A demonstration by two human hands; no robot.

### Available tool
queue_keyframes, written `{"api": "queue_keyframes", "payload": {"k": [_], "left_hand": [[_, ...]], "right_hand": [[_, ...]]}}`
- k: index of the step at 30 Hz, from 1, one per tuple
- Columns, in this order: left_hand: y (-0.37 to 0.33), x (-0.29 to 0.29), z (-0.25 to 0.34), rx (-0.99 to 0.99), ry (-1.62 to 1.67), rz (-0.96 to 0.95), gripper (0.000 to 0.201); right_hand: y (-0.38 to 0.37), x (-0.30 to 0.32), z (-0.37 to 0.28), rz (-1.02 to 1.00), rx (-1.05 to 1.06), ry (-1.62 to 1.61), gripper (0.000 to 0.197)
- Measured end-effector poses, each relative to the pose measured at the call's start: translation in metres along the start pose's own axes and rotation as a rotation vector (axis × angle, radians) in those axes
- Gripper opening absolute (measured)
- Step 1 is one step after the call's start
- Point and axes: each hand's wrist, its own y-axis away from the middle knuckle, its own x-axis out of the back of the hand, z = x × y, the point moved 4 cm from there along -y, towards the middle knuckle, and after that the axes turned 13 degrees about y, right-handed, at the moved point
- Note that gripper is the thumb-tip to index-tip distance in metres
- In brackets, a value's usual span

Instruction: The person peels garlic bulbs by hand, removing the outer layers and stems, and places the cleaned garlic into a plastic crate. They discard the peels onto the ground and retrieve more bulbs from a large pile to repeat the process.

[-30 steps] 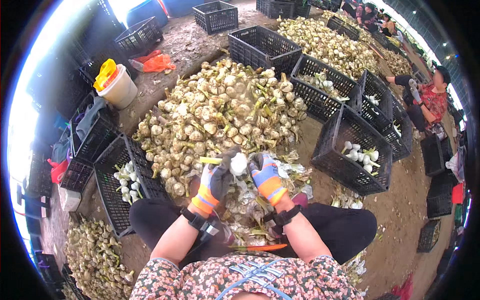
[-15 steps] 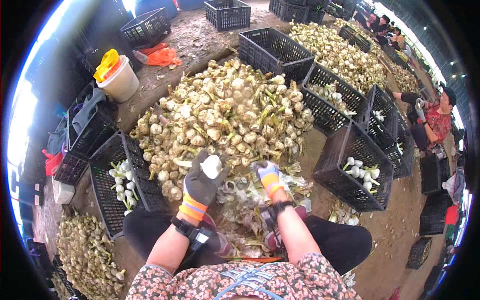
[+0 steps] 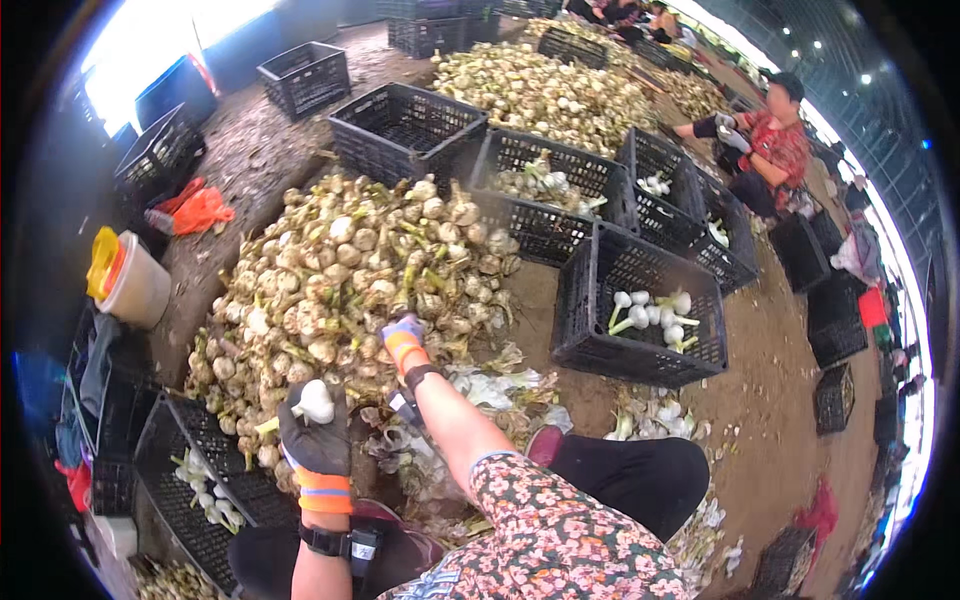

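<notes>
Left hand (image 3: 318,440) is cupping 1 white bulb (image 3: 316,402) at heap's (image 3: 335,255) near edge. Right hand (image 3: 403,336) is reaching over heap; grip indiscernible.

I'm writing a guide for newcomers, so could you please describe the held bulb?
Find the big garlic pile left of centre. At its near edge, the gloved left hand holds the bulb. It is bright white, unlike the browner pile.

Two gloved hands (image 3: 318,445) (image 3: 403,338), one garlic bulb (image 3: 315,402) in the left, two black wristbands (image 3: 323,541) (image 3: 422,375), one white bucket (image 3: 140,287)
</notes>
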Motion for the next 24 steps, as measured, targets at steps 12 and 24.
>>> {"api": "queue_keyframes", "payload": {"k": [12, 24], "left_hand": [[0.017, -0.066, -0.076, 0.135, -0.293, -0.365, 0.041], [0.061, -0.057, -0.098, 0.569, -0.442, -0.325, 0.043]], "right_hand": [[0.040, -0.001, 0.055, 0.032, 0.129, -0.062, 0.060], [0.235, 0.184, -0.009, -0.060, 1.078, -0.467, 0.052]]}}
